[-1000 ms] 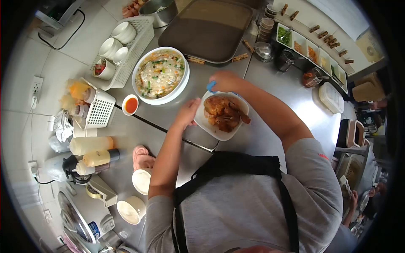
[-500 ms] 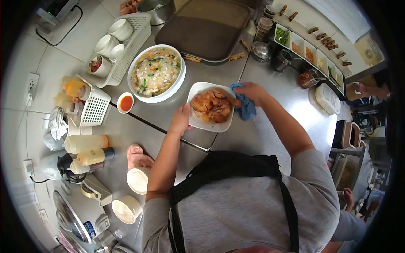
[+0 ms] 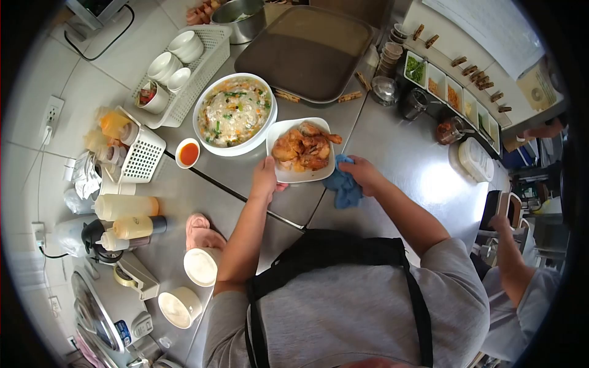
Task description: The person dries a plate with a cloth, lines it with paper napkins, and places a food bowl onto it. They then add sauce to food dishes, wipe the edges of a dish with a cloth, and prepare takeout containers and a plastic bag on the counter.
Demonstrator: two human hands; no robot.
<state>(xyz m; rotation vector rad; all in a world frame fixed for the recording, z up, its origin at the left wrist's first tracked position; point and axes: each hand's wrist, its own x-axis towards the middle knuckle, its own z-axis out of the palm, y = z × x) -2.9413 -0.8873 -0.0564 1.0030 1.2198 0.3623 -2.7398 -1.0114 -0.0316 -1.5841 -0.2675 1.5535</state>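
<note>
A white squarish plate (image 3: 294, 177) holds browned, cooked poultry (image 3: 304, 147). My left hand (image 3: 265, 179) is closed on the plate's left edge, thumb on the rim. At the plate's lower right, my right hand (image 3: 363, 174) grips a crumpled blue cloth (image 3: 345, 187) that hangs beside the rim. Left of the plate stands a large white bowl (image 3: 267, 132) of soup with green and orange bits. A small dish of red sauce (image 3: 188, 153) sits beside that bowl.
Behind lies a dark tray (image 3: 307, 55). White baskets (image 3: 145, 156), squeeze bottles (image 3: 126, 207) and paper tubs (image 3: 200, 267) stand at the left. Topping containers (image 3: 454, 95) and a lidded box (image 3: 475, 161) are at the right. Another person's arm (image 3: 512, 257) shows at the far right.
The plate has shifted left and turned in my left hand. My right hand has moved down and right, and the blue cloth now hangs open from it. A co-worker's arm has appeared at right.
</note>
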